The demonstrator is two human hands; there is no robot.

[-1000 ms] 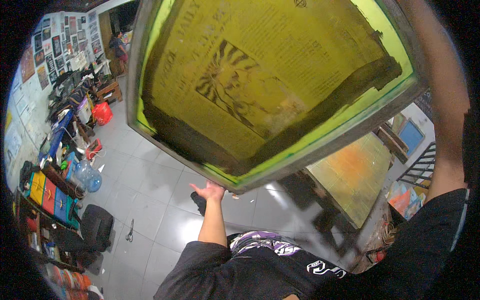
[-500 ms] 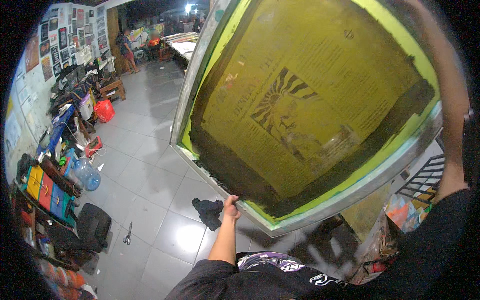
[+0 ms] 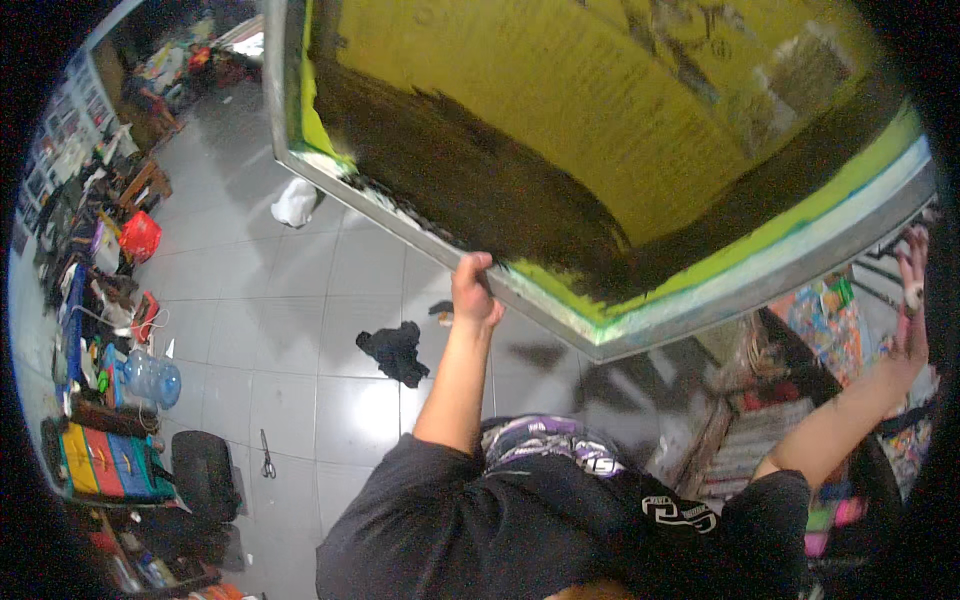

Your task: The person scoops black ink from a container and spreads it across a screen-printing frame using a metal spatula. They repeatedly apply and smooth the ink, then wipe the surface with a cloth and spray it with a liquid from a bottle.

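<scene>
A large silk-screen printing frame fills the upper right, tilted, with yellow-green mesh, dark smeared borders and a pale metal rim. My left hand is closed on its lower left rim, thumb over the edge. At the far right, my right hand is raised just below the frame's right-hand end, beside dark rack bars. Its fingers look stretched upward and somewhat blurred, and I see no grip on the frame. The frame's top runs out of view.
A black cloth, scissors and a white bag lie on the grey tiled floor. Along the left stand a black chair, a clear water jug and a red bag. Colourful plastic packets are at right.
My right arm has come down from along the frame's right side to below it. The frame sits higher in view, still in my left hand, and the view has shifted downward.
</scene>
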